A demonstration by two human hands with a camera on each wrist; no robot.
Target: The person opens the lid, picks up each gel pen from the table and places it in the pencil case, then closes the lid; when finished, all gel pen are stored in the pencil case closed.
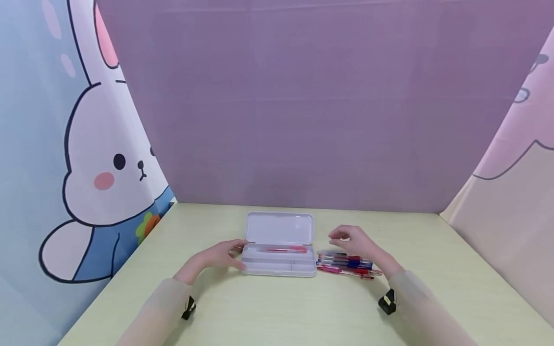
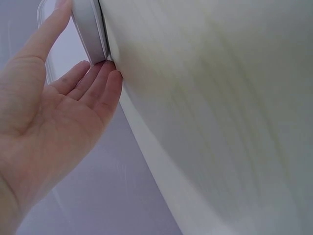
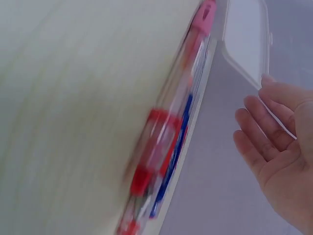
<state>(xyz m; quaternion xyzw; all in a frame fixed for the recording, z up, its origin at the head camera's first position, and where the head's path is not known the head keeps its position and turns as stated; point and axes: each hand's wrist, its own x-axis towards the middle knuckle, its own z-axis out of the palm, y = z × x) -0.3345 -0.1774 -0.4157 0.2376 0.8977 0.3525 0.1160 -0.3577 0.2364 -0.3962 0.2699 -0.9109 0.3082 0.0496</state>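
Note:
A white pencil case (image 1: 279, 267) lies on the table with its lid (image 1: 280, 228) raised at the back. One red pen (image 1: 285, 249) is in its long rear compartment. My left hand (image 1: 220, 254) holds the case's left end, thumb near the front corner and fingers towards the back; the left wrist view shows the fingertips right at its side wall. Several pens (image 1: 348, 263), with red, blue, black and pink parts, lie in a bunch just right of the case. Over them hovers my right hand (image 1: 352, 239), fingers loosely bent, holding nothing.
The pale wooden table (image 1: 242, 312) reaches back to a purple cloth (image 1: 303, 110). A curtain with a printed rabbit (image 1: 108, 144) hangs at the left, and a pink and cream curtain (image 1: 515, 202) at the right. Dark wrist devices (image 1: 387, 302) sit by both sleeves.

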